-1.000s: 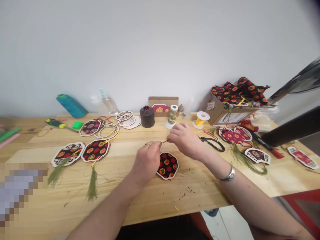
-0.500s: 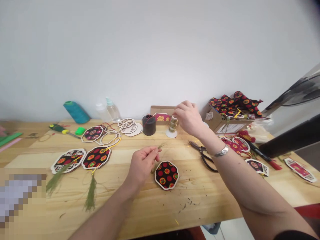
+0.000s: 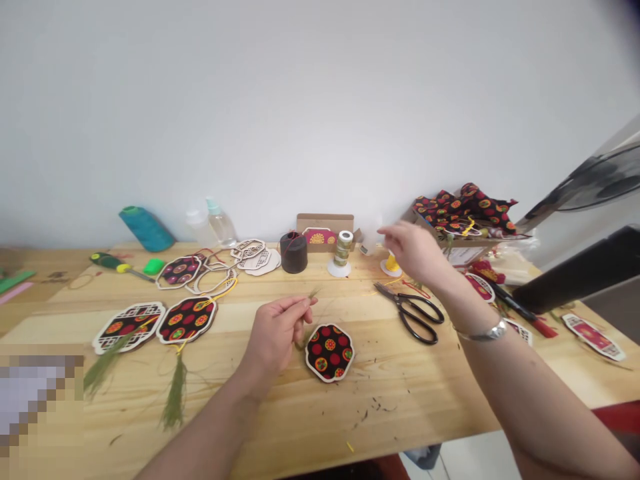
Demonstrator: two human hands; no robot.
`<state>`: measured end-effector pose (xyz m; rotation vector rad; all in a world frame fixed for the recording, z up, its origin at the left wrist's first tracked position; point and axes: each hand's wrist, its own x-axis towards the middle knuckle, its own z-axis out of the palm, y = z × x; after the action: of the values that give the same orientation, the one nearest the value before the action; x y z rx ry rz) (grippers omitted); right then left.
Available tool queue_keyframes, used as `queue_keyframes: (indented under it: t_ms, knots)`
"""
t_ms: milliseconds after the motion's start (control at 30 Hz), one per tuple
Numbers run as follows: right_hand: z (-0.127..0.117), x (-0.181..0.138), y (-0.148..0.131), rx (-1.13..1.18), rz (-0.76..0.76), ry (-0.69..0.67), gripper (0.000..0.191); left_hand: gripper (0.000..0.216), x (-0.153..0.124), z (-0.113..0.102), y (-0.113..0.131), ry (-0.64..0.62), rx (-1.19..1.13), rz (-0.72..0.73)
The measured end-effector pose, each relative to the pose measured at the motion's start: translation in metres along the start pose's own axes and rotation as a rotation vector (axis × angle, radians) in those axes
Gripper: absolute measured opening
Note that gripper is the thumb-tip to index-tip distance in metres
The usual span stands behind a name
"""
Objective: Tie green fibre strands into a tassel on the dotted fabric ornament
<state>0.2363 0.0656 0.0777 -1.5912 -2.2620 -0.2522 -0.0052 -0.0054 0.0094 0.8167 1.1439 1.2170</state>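
My left hand (image 3: 276,331) is closed in a pinch on a small bundle of green threads (image 3: 309,301), just left of a black fabric ornament with red and yellow dots (image 3: 330,351) lying on the wooden table (image 3: 350,413). My right hand (image 3: 416,250) hovers over the back of the table with fingers loosely curled and nothing seen in them, right beside a yellow thread spool (image 3: 391,264) and to the right of a green-gold spool (image 3: 343,251). Black scissors (image 3: 413,313) lie below that hand.
Finished ornaments with green tassels (image 3: 160,323) lie at the left, with wooden frames (image 3: 257,252), a dark spool (image 3: 293,252), a teal cone (image 3: 145,228), bottles (image 3: 220,223) and a screwdriver (image 3: 117,263) behind. A cardboard box of patterned fabric (image 3: 463,217) stands back right. A black bar (image 3: 575,270) juts in at right.
My right hand left the thread at my left hand, reached back to the green-gold spool, then shifted right to the yellow spool. My left hand kept its pinch on the green threads.
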Motion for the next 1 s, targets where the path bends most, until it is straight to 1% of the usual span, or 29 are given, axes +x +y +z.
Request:
queue_keyframes:
  t_ms: [133, 200, 233, 300, 367, 500, 567, 633, 700, 733, 800, 900, 933, 1000]
  knots:
    - [0.019, -0.056, 0.011, -0.059, 0.041, -0.201, 0.020, 0.016, 0.002, 0.000, -0.002, 0.004, -0.016, -0.017]
    - [0.025, -0.081, 0.014, -0.105, 0.097, -0.323, 0.016, 0.015, 0.002, 0.000, -0.003, -0.002, -0.016, -0.025]
    - [0.027, -0.091, 0.015, -0.128, 0.129, -0.381, 0.017, 0.016, 0.002, 0.000, -0.004, -0.006, -0.018, -0.031]
    - [0.031, -0.106, 0.017, -0.147, 0.181, -0.451, 0.022, 0.018, 0.001, -0.001, -0.004, -0.008, -0.022, -0.041]
    - [0.037, -0.114, 0.018, -0.133, 0.205, -0.456, 0.025, 0.019, 0.001, 0.000, -0.005, -0.008, -0.022, -0.049]
    - [0.043, -0.119, 0.019, -0.151, 0.226, -0.423, 0.026, 0.019, -0.001, 0.000, -0.005, -0.011, -0.012, -0.061]
    - [0.040, -0.120, 0.019, -0.157, 0.234, -0.407, 0.025, 0.019, 0.000, 0.000, -0.004, -0.007, -0.002, -0.057]
    - [0.034, -0.122, 0.018, -0.115, 0.266, -0.393, 0.022, 0.018, 0.001, 0.001, -0.003, -0.002, 0.006, -0.049]
    - [0.025, -0.122, 0.018, 0.014, 0.320, -0.393, 0.022, 0.018, 0.001, 0.001, -0.003, 0.005, 0.007, -0.041]
    - [0.020, -0.121, 0.017, 0.124, 0.342, -0.404, 0.023, 0.018, 0.002, 0.001, -0.003, 0.007, 0.008, -0.037]
    - [0.011, -0.116, 0.013, 0.449, 0.353, -0.450, 0.030, 0.017, 0.002, 0.002, -0.004, 0.008, 0.017, -0.025]
    - [0.000, -0.102, -0.002, 0.988, 0.257, -0.490, 0.053, 0.018, 0.002, 0.003, -0.005, 0.013, 0.049, -0.008]
    - [-0.002, -0.097, -0.009, 1.116, 0.210, -0.491, 0.060, 0.018, 0.002, 0.003, -0.005, 0.020, 0.059, -0.005]
    - [-0.002, -0.085, -0.023, 1.264, 0.146, -0.529, 0.068, 0.017, 0.002, 0.002, -0.005, 0.036, 0.077, 0.003]
